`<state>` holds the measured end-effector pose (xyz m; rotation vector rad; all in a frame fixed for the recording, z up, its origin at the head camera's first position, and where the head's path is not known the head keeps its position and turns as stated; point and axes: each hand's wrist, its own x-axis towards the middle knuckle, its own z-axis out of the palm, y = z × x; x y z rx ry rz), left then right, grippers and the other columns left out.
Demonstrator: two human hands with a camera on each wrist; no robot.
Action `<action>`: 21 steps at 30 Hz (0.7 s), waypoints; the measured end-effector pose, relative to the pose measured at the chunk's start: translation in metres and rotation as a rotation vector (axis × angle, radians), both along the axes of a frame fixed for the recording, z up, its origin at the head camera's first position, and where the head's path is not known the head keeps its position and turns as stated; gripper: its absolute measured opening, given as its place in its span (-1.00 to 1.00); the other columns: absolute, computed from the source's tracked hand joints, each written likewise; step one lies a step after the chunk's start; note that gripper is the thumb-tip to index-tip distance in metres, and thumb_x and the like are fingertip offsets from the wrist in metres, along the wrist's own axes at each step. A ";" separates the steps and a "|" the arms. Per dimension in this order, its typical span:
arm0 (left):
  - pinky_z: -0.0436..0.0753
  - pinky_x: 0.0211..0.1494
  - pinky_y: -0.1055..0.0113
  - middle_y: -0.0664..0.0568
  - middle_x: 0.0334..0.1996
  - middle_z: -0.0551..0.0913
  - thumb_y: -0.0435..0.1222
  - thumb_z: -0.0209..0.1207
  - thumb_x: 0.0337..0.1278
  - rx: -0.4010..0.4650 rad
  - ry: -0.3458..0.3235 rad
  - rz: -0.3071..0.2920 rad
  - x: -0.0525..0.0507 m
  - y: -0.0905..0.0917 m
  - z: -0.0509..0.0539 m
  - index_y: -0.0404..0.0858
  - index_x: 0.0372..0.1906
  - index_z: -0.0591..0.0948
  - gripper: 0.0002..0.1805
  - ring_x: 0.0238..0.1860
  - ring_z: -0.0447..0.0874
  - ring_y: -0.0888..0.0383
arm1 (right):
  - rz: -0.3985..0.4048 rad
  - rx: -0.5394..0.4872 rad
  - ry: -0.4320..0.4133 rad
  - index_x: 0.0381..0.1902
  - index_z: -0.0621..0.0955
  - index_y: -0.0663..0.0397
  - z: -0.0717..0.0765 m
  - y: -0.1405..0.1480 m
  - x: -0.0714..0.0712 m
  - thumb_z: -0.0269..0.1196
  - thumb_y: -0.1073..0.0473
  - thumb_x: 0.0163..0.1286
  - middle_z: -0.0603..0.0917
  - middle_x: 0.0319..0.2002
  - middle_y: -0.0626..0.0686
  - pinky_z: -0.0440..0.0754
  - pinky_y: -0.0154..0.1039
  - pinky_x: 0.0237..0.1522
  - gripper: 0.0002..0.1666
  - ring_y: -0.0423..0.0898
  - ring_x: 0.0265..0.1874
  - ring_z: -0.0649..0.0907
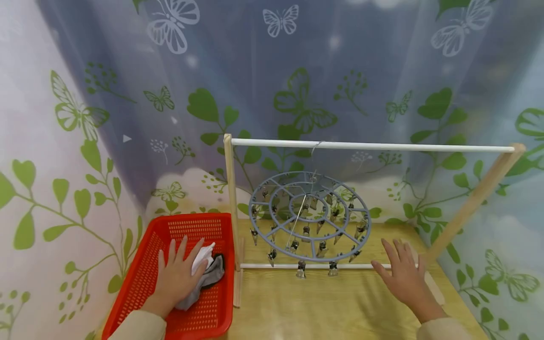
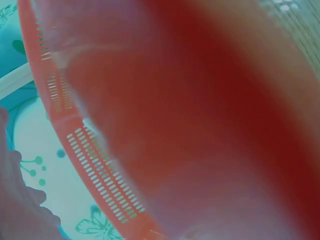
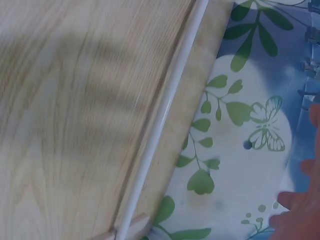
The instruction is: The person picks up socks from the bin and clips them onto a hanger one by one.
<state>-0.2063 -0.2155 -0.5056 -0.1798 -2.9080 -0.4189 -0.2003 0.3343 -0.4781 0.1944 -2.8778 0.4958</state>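
Note:
My left hand [image 1: 176, 278] is over the red plastic basket [image 1: 228, 283] with its fingers straight and spread. Beside and partly beneath that hand are a white cloth item [image 1: 205, 255] and a grey one with dark trim [image 1: 195, 290], both in the basket; their exact kind is hard to tell. Over the table's right part, my right hand [image 1: 401, 278] stays apart from everything, fingers extended, holding nothing. Between the hands, a round grey clip hanger [image 1: 316, 259] with several metal clips hangs by a hook. The left wrist view shows the basket's slotted wall [image 2: 102, 172], much of it blurred.
A drying rack with a white top bar [image 1: 382, 146], wooden side posts [image 1: 471, 208] and a white lower bar [image 3: 162, 112] stands on the wood-grain table [image 1: 297, 307]. Behind and at both sides hang curtains [image 1: 238, 56] printed with leaves and butterflies.

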 end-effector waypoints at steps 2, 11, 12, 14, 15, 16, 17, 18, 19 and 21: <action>-0.19 0.32 -0.43 -0.34 0.47 0.05 0.15 -0.05 0.37 -0.005 0.010 -0.002 -0.001 0.000 0.001 -0.04 0.49 0.23 -0.31 0.44 -0.15 -0.43 | 0.020 -0.005 -0.047 0.44 0.22 0.23 -0.004 -0.004 0.001 0.10 -0.27 0.42 0.19 0.35 0.48 -0.15 0.57 0.14 -0.11 0.51 0.34 0.07; -0.23 0.31 -0.45 -0.36 0.48 0.01 0.23 -0.11 0.35 0.027 -0.034 -0.020 -0.004 0.001 0.006 -0.07 0.51 0.19 -0.24 0.45 -0.15 -0.42 | 0.180 -0.081 -0.206 0.34 0.35 0.38 -0.009 -0.025 0.004 0.21 -0.27 0.32 0.36 0.29 0.45 0.29 0.44 0.10 -0.06 0.47 0.29 0.28; -0.23 0.31 -0.45 -0.36 0.47 0.01 0.24 -0.12 0.35 0.024 -0.043 -0.020 -0.004 0.002 0.005 -0.07 0.51 0.18 -0.23 0.44 -0.14 -0.42 | 0.189 -0.103 -0.232 0.35 0.34 0.37 -0.009 -0.027 0.004 0.22 -0.29 0.31 0.35 0.30 0.44 0.30 0.43 0.11 -0.04 0.46 0.29 0.27; -0.20 0.31 -0.45 -0.37 0.46 0.06 0.21 -0.10 0.36 0.019 -0.062 -0.017 -0.004 0.002 0.007 -0.08 0.51 0.17 -0.24 0.43 -0.07 -0.41 | 0.205 -0.142 -0.279 0.38 0.32 0.33 -0.008 -0.031 0.005 0.24 -0.31 0.27 0.34 0.32 0.42 0.34 0.39 0.11 0.00 0.44 0.29 0.30; -0.18 0.32 -0.44 -0.37 0.45 0.10 0.19 -0.09 0.37 0.011 -0.077 -0.016 -0.004 0.002 0.007 -0.09 0.52 0.16 -0.24 0.42 -0.01 -0.40 | 0.213 -0.160 -0.298 0.39 0.31 0.32 -0.008 -0.033 0.005 0.25 -0.32 0.26 0.34 0.32 0.41 0.35 0.37 0.12 0.01 0.42 0.28 0.32; -0.12 0.32 -0.43 -0.37 0.42 0.17 0.16 -0.05 0.37 0.004 -0.087 -0.017 -0.004 0.002 0.008 -0.11 0.51 0.17 -0.25 0.40 0.07 -0.39 | 0.220 -0.178 -0.314 0.39 0.31 0.30 -0.007 -0.036 0.005 0.26 -0.32 0.24 0.35 0.32 0.39 0.38 0.34 0.12 0.02 0.41 0.27 0.35; -0.06 0.32 -0.42 -0.37 0.38 0.25 0.12 -0.01 0.36 -0.001 -0.099 -0.020 -0.003 0.003 0.009 -0.14 0.51 0.18 -0.26 0.37 0.16 -0.37 | 0.230 -0.189 -0.324 0.39 0.31 0.29 -0.007 -0.038 0.005 0.27 -0.32 0.23 0.36 0.32 0.38 0.40 0.32 0.11 0.02 0.39 0.26 0.38; 0.01 0.31 -0.40 -0.38 0.33 0.32 0.07 0.02 0.36 -0.009 -0.111 -0.025 -0.003 0.003 0.011 -0.17 0.50 0.19 -0.27 0.33 0.25 -0.36 | 0.246 -0.203 -0.325 0.39 0.31 0.30 -0.007 -0.041 0.006 0.29 -0.30 0.22 0.37 0.31 0.38 0.42 0.30 0.10 0.02 0.38 0.24 0.41; 0.08 0.31 -0.38 -0.37 0.28 0.38 0.03 0.06 0.35 -0.014 -0.127 -0.029 -0.002 0.004 0.013 -0.20 0.49 0.20 -0.27 0.28 0.32 -0.34 | 0.263 -0.207 -0.316 0.38 0.32 0.30 -0.006 -0.044 0.006 0.30 -0.29 0.22 0.39 0.30 0.37 0.45 0.28 0.08 0.02 0.36 0.22 0.44; 0.26 0.25 -0.32 -0.37 0.19 0.48 -0.04 0.11 0.31 -0.016 -0.157 -0.034 -0.002 0.004 0.015 -0.26 0.45 0.24 -0.29 0.17 0.46 -0.32 | 0.291 -0.222 -0.289 0.37 0.34 0.32 -0.006 -0.050 0.006 0.32 -0.25 0.21 0.43 0.28 0.35 0.46 0.27 0.08 0.00 0.35 0.20 0.46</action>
